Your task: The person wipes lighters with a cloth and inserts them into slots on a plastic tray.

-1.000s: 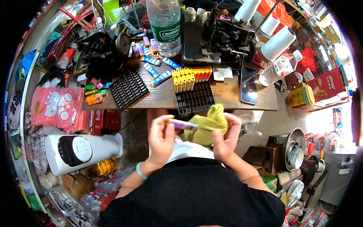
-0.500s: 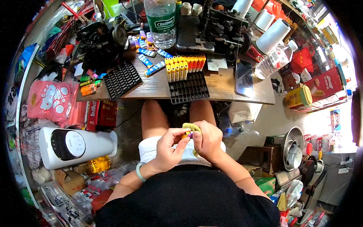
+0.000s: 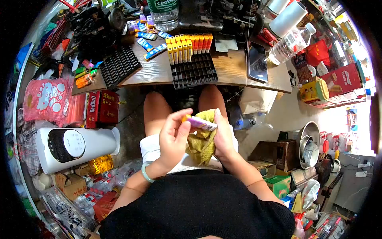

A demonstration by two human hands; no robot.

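Between the thumb and fingers of my left hand point(image 3: 172, 137) is a purple-and-white lighter point(image 3: 200, 122) with a yellow-orange end. My right hand point(image 3: 224, 138) is closed on an olive-green cloth point(image 3: 201, 148), which hangs below the lighter. The lighter's far end lies against the cloth by my right thumb. On the table ahead, a black gridded tray point(image 3: 195, 75) has rows of yellow lighters point(image 3: 179, 51) and orange lighters point(image 3: 202, 43) standing upright at its back. Several blue-and-white lighters point(image 3: 155, 51) lie loose behind it.
Another black tray point(image 3: 120, 67) lies to the left, near a few coloured lighters point(image 3: 84, 79). A phone point(image 3: 257, 61) and a plastic bottle point(image 3: 289, 46) are at the right of the wooden table point(image 3: 234, 75). A large water bottle point(image 3: 164, 18) and dark machines stand behind.
The lighter has come into fuller view, tilted between my hands, and the cloth now hangs open below it. My hands are slightly further apart. The camera view has shifted downward.
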